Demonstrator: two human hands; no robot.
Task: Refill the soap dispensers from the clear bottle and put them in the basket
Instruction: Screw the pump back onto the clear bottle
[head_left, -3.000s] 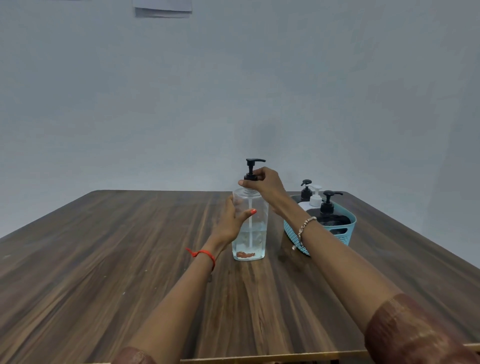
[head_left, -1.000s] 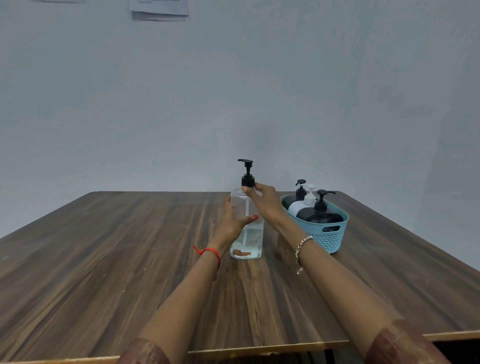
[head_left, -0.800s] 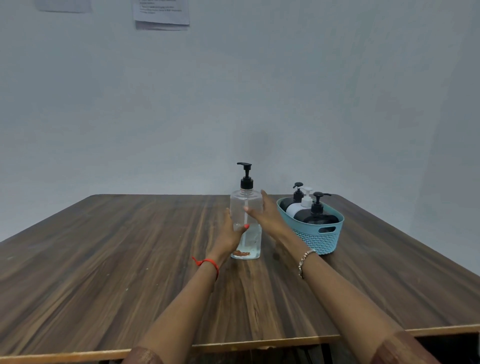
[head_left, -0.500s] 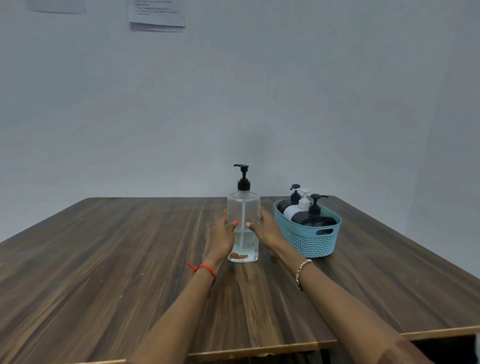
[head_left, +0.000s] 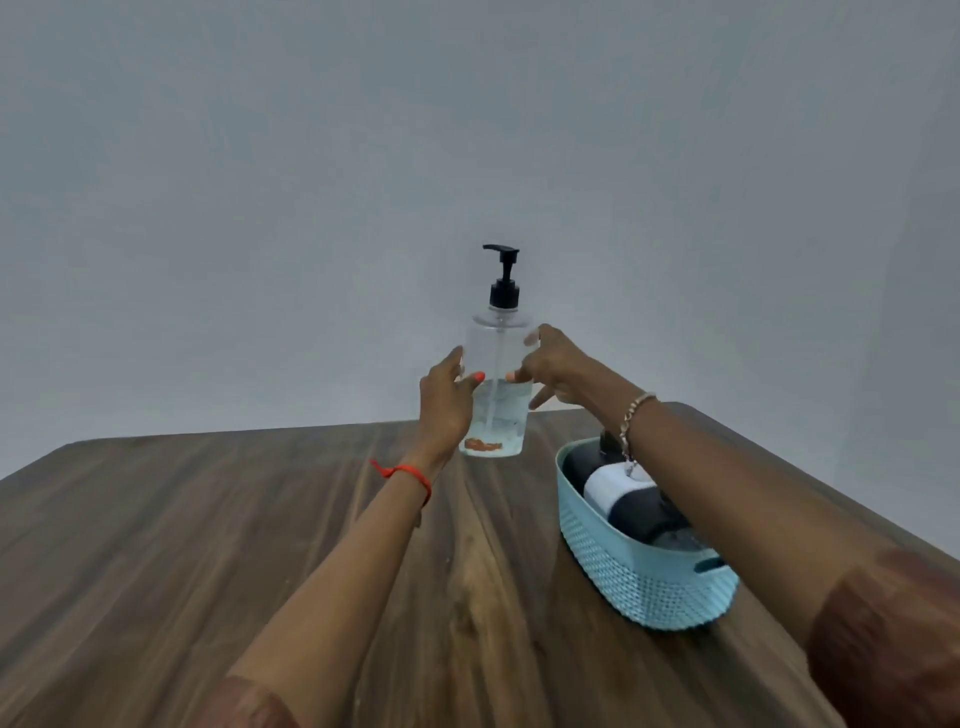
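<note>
Both hands are holding the clear bottle (head_left: 496, 415). The left hand (head_left: 447, 402) is curling round its left side, and the right hand (head_left: 553, 364) is pinching its right shoulder, with the lower fingers splaying loose. The bottle is staying upright beyond the far left end of the basket (head_left: 639, 577), apart from it; whether its base is touching the table (head_left: 208, 545) I cannot tell. Its black pump (head_left: 503, 291) is on, and only a little liquid is sitting at the bottom.

Dark and white dispensers (head_left: 618, 491) are already lying inside the basket, under the right forearm, so the refilling looks finished and the person is probably parking the bottle. The next move is calling for setting it flat and letting go gently, since it looks tall and light enough to tip.

Compared with 0.5 s ago, the bottle is sitting farther back from the basket instead of just beside its left side, and both hands are gripping higher. Compared with 3 s ago, the right hand is no longer resting on the pump.
</note>
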